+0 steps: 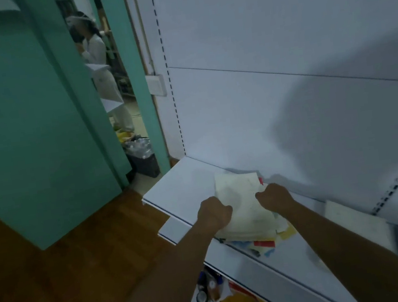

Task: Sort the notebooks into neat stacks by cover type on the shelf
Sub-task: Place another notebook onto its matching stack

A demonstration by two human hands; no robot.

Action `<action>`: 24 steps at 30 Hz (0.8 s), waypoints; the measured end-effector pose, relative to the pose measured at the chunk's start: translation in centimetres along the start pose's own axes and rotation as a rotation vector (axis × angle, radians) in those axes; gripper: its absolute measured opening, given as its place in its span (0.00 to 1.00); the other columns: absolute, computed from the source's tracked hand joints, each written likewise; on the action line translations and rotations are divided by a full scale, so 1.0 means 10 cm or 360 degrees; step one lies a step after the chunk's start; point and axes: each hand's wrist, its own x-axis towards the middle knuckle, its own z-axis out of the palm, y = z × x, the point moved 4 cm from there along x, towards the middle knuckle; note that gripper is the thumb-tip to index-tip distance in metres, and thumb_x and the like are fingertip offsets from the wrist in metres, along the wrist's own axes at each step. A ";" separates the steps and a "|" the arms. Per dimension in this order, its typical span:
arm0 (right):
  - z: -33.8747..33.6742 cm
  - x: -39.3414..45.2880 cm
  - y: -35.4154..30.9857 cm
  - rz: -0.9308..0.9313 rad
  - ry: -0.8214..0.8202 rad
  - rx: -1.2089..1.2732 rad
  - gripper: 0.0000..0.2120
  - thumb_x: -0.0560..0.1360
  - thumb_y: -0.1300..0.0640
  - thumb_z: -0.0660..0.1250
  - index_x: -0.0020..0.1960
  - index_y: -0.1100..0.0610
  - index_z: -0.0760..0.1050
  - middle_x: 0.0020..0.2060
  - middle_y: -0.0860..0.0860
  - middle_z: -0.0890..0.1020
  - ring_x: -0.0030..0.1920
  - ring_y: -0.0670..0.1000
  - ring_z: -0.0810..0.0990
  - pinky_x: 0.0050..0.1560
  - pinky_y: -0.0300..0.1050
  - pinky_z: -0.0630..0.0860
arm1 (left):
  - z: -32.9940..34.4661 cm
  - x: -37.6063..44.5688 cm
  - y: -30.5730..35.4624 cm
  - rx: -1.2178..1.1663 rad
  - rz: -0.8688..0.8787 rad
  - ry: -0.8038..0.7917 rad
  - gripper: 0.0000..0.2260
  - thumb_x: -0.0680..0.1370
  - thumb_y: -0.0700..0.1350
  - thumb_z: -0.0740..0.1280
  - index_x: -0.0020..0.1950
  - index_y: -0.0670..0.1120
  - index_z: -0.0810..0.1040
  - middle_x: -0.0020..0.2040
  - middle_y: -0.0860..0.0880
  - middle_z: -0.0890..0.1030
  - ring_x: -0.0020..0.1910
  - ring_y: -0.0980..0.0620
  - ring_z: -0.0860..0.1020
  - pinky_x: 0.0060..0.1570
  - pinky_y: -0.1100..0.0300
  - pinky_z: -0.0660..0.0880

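I see my left hand (215, 213) and right hand (273, 198) gripping opposite edges of a pale notebook (241, 196) atop a messy pile (262, 240) on a white shelf (180, 188).

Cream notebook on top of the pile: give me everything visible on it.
The cream notebook has a plain pale cover, seemingly paper, faintly marked. It lies flat, slightly askew, atop a messy pile of colourful notebooks on the white shelf. The left hand and right hand grip its side edges, fingers curled.
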 end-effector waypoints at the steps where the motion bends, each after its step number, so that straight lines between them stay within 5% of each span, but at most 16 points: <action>1: 0.03 0.02 0.03 0.0049 -0.0015 0.0048 0.10 0.74 0.56 0.61 0.36 0.59 0.70 0.33 0.52 0.75 0.38 0.53 0.77 0.32 0.39 0.69 | 0.00 0.05 0.02 -0.0003 0.0005 0.0006 0.20 0.78 0.50 0.64 0.62 0.37 0.74 0.61 0.40 0.77 0.58 0.43 0.77 0.51 0.58 0.75; 3: 0.07 0.03 0.07 0.0130 -0.0006 0.0120 0.08 0.74 0.55 0.62 0.45 0.60 0.73 0.41 0.53 0.78 0.42 0.54 0.77 0.40 0.41 0.72 | -0.01 0.15 0.05 -0.0049 0.0008 0.0000 0.18 0.77 0.49 0.65 0.60 0.37 0.75 0.59 0.40 0.78 0.56 0.43 0.78 0.47 0.59 0.74; 6: 0.12 0.04 0.10 0.0204 0.0063 0.0110 0.17 0.75 0.54 0.64 0.60 0.63 0.73 0.56 0.58 0.78 0.56 0.57 0.77 0.53 0.44 0.71 | -0.01 0.23 0.07 -0.0174 -0.0062 -0.0053 0.16 0.76 0.47 0.67 0.58 0.38 0.77 0.57 0.40 0.79 0.54 0.44 0.79 0.44 0.59 0.75; 9: 0.15 0.01 0.10 0.0256 0.0099 0.0160 0.21 0.75 0.53 0.64 0.64 0.64 0.71 0.60 0.60 0.77 0.59 0.58 0.76 0.57 0.47 0.72 | -0.01 0.29 0.06 -0.0291 -0.0102 -0.0082 0.16 0.74 0.45 0.69 0.58 0.38 0.76 0.57 0.41 0.79 0.54 0.44 0.79 0.44 0.60 0.76; 12: 0.17 -0.02 0.13 0.0347 0.0150 0.0233 0.22 0.76 0.51 0.65 0.65 0.64 0.71 0.61 0.59 0.76 0.59 0.58 0.76 0.56 0.47 0.72 | -0.01 0.33 0.09 -0.0493 -0.0092 -0.0145 0.19 0.72 0.45 0.71 0.60 0.38 0.76 0.57 0.41 0.80 0.53 0.44 0.79 0.44 0.60 0.75; 15: 0.20 -0.08 0.19 0.0444 0.0183 0.0321 0.23 0.75 0.50 0.64 0.64 0.63 0.71 0.58 0.58 0.77 0.55 0.57 0.76 0.50 0.45 0.72 | 0.07 0.29 0.18 -0.0454 -0.0035 -0.0316 0.21 0.72 0.46 0.71 0.63 0.39 0.74 0.59 0.41 0.78 0.58 0.42 0.77 0.59 0.53 0.75; 24: 0.21 -0.33 0.54 0.0665 0.0397 0.0506 0.19 0.75 0.53 0.63 0.58 0.66 0.74 0.46 0.57 0.76 0.45 0.56 0.76 0.43 0.43 0.70 | 0.37 0.12 0.16 -0.0189 0.0247 -0.0413 0.16 0.75 0.43 0.67 0.60 0.37 0.73 0.59 0.40 0.78 0.57 0.42 0.77 0.52 0.57 0.76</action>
